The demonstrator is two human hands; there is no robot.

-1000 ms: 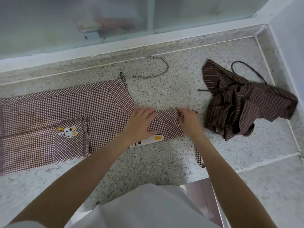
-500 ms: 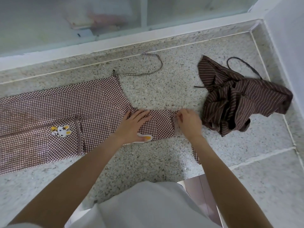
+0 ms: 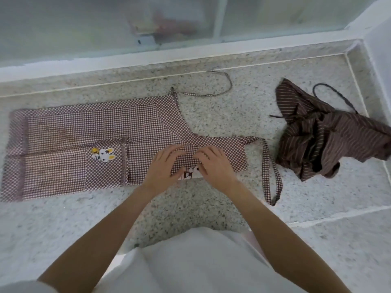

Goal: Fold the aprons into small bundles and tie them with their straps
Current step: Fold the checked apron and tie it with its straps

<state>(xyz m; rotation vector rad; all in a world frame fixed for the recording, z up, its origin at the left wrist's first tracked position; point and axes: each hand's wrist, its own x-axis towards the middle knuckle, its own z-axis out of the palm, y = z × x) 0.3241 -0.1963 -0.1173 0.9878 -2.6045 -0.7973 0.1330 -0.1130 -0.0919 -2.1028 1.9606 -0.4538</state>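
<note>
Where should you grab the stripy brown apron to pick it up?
Probably the thin dark strap loop sticking out at the far side of the striped apron. It lies free on the stone surface, so fingers can pinch it from above; the crumpled cloth offers no clear edge.

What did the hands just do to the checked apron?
The right hand left the apron's right end and slid left, beside the left hand; both now lie flat on the bib. The neck strap it had covered now shows as a loop. The striped apron stayed crumpled.

two aprons (image 3: 69, 142) on speckled floor (image 3: 211, 208)
</note>
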